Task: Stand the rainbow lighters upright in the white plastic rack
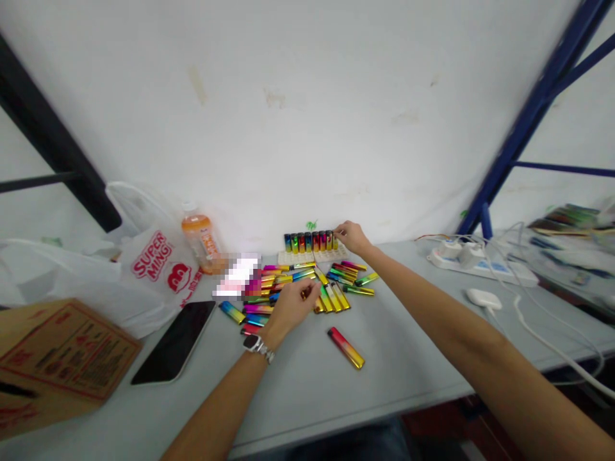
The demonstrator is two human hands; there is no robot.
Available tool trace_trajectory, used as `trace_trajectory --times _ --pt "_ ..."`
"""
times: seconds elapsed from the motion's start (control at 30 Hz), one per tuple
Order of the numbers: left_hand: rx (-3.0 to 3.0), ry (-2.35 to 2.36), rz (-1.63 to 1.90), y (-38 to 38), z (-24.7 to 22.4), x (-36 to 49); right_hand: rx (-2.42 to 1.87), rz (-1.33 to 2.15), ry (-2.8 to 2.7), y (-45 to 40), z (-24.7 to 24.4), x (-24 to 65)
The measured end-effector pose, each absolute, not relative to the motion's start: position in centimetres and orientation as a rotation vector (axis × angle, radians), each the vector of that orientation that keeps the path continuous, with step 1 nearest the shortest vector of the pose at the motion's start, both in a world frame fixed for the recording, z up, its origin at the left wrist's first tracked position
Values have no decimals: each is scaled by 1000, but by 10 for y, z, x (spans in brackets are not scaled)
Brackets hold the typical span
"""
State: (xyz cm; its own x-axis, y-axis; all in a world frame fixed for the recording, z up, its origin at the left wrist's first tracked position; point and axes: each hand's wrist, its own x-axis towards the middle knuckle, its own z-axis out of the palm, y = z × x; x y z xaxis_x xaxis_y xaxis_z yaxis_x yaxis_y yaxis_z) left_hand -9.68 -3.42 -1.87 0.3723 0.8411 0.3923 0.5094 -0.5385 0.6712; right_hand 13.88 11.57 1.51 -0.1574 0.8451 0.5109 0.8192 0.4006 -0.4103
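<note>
My right hand [353, 237] reaches to the right end of a row of upright, shiny lighter cases [308, 242]. Its fingertips are pinched at the top of the last lighter case [335, 243]. The row stands on a pale tray with holes [291, 256] against the wall. Over the scattered pile, my left hand [293, 304] is closed, thumb and fingers together; whatever they hold is too small to make out. Yellow lighter cases [339, 296] lie just right of it. A single red-and-yellow lighter case [346, 347] lies apart, nearer the table's front edge.
At left are a black phone [175, 342], a cardboard box [67, 365], a white plastic bag [144, 275] and an orange drink bottle [199, 237]. A blurred-out bright screen [237, 275] borders the pile. Rightward lie a power strip [480, 262], a white charger [483, 298] and cables.
</note>
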Motion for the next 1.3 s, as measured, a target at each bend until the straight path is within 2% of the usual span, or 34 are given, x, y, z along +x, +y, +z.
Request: trace_trajectory --times 0.3,0.63,0.9,1.07,1.17,1.3 --pt "2213 1159 1025 -37 -15 -96 -1586 -160 -1990 74 -9 131" --pt "2185 1162 1028 -38 -12 -92 -1595 -13 -2393 2 5 119" --pt "2180 1194 1046 -33 -12 -94 -1789 113 -2515 19 15 109" --pt "2170 1202 1064 -32 -13 -99 -1554 100 -2390 23 10 108" --pt "2148 1224 1104 -32 -11 -102 -1297 341 -2106 16 9 95" --pt "2126 1245 1178 -33 -10 -105 -889 965 -1556 -2 10 58"
